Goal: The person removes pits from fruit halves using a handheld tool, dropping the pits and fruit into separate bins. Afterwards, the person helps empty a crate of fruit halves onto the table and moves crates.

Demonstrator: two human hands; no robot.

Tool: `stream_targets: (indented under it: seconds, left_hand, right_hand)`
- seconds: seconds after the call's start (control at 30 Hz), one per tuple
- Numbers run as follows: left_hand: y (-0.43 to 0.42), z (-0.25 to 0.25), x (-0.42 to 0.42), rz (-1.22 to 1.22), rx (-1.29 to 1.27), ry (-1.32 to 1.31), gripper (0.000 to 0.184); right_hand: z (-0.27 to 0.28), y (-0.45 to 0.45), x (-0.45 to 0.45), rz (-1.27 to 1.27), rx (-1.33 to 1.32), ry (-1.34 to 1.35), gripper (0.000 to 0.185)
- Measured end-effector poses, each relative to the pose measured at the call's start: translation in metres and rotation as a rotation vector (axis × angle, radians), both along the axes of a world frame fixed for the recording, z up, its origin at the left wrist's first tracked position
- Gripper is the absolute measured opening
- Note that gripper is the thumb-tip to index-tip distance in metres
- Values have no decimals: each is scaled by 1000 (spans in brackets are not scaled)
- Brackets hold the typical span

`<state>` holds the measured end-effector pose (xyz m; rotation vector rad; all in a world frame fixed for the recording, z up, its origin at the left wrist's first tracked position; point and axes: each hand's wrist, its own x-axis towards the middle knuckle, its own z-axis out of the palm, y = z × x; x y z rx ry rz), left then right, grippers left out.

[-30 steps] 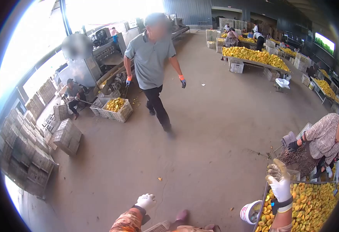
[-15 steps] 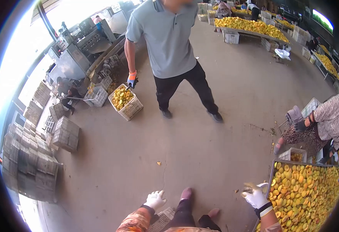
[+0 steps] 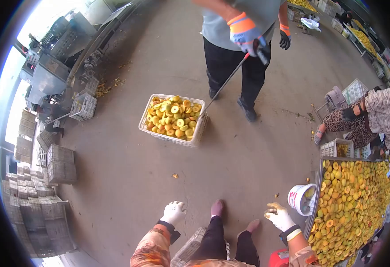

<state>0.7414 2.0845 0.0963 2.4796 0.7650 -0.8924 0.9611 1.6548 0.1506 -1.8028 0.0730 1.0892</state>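
My left hand (image 3: 174, 212), in a white glove, hangs in the air at the lower middle with its fingers loosely curled and nothing seen in them. My right hand (image 3: 279, 216), in a white glove with stained fingers, is held apart-fingered and empty, left of a table (image 3: 315, 200) heaped with halved yellow fruit (image 3: 350, 204). A white bucket (image 3: 296, 199) stands between that hand and the table. Farther forward, a white crate (image 3: 170, 139) full of fruit halves rests on the floor, hooked by a long rod (image 3: 226, 82) in a co-worker's gloved hand (image 3: 246, 33).
The co-worker (image 3: 239, 58) stands ahead, beyond the crate. Another person (image 3: 377, 111) sits at the right by the table. Stacked crates (image 3: 35, 213) and machinery (image 3: 52, 71) line the left. A crate (image 3: 190, 247) lies by my legs, and a red object (image 3: 279, 258) is near my right foot.
The co-worker has come closer, and the fruit crate has moved right and nearer on the rod. My view has tilted down. My right hand has shifted left and its fingers show more clearly.
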Motion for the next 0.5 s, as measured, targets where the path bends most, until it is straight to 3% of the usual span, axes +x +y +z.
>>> stream_targets:
  seconds: [0.2, 0.33, 0.5]
  left_hand:
    - [45, -63, 24, -269, 22, -54, 43]
    - [44, -102, 69, -435, 32, -165, 33]
    - [1, -170, 162, -685, 27, -238, 46]
  right_hand:
    - [-37, -26, -16, -133, -61, -48, 41]
    - [-61, -57, -38, -280, -102, -32, 38]
    - [-93, -74, -71, -432, -80, 30, 36]
